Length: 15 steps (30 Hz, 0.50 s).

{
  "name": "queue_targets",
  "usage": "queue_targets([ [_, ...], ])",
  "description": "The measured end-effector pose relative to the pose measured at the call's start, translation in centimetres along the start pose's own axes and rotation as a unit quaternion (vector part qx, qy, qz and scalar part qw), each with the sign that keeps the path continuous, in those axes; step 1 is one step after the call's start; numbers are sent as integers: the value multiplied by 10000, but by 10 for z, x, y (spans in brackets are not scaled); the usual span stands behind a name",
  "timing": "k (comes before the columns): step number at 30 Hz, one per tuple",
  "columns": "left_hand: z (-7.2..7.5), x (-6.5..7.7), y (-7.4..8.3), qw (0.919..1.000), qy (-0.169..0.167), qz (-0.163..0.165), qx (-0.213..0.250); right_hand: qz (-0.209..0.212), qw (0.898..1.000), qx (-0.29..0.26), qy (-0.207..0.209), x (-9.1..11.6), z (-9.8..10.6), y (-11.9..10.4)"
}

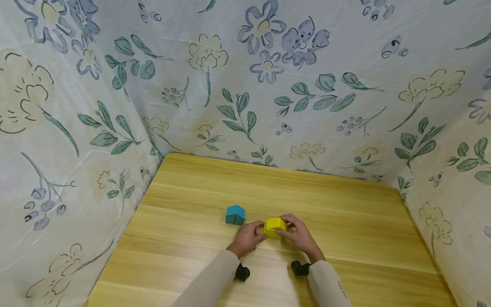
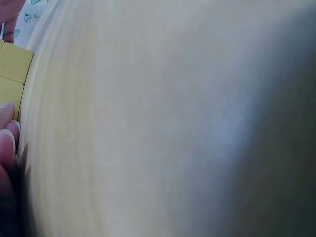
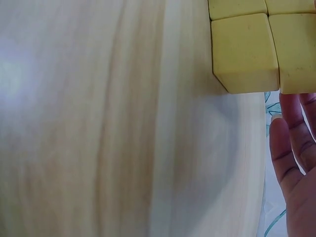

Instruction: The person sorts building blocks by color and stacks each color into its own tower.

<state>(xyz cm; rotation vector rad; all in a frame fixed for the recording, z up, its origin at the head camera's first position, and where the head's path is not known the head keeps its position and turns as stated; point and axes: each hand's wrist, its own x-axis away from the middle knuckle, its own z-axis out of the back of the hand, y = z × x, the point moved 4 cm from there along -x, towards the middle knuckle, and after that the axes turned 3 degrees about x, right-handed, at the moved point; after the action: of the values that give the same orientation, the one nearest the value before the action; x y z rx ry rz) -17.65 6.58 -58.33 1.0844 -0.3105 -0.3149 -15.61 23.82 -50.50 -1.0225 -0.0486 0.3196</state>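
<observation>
Both hands are at a cluster of smooth yellow blocks (image 1: 274,224) close over the table. My left hand (image 1: 247,238) holds its left side, with thumb and forefinger at the edge. From the right, my right hand (image 1: 301,236) grips it, thumb at the front and fingers behind. The seams between the yellow blocks (image 3: 245,53) show in the right wrist view, with fingers below them. In the left wrist view, fingertips (image 2: 7,143) lie against the yellow blocks (image 2: 16,64) at the left edge. A blue block shape (image 1: 235,214) with a peaked outline and a dark seam stands just beyond my left hand.
The wooden table (image 1: 199,187) has rounded far corners. Floral cloth (image 1: 245,85) hangs behind it and along both sides. Black wrist cameras (image 1: 242,272) sit at the ends of the beige sleeves (image 1: 211,281).
</observation>
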Motion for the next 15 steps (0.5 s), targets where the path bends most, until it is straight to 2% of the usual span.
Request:
queue_targets([
  [15, -1, 1, -1, 10000, -17, 10, -8, -54, 10000, 4, -57, 2, -2, 4],
])
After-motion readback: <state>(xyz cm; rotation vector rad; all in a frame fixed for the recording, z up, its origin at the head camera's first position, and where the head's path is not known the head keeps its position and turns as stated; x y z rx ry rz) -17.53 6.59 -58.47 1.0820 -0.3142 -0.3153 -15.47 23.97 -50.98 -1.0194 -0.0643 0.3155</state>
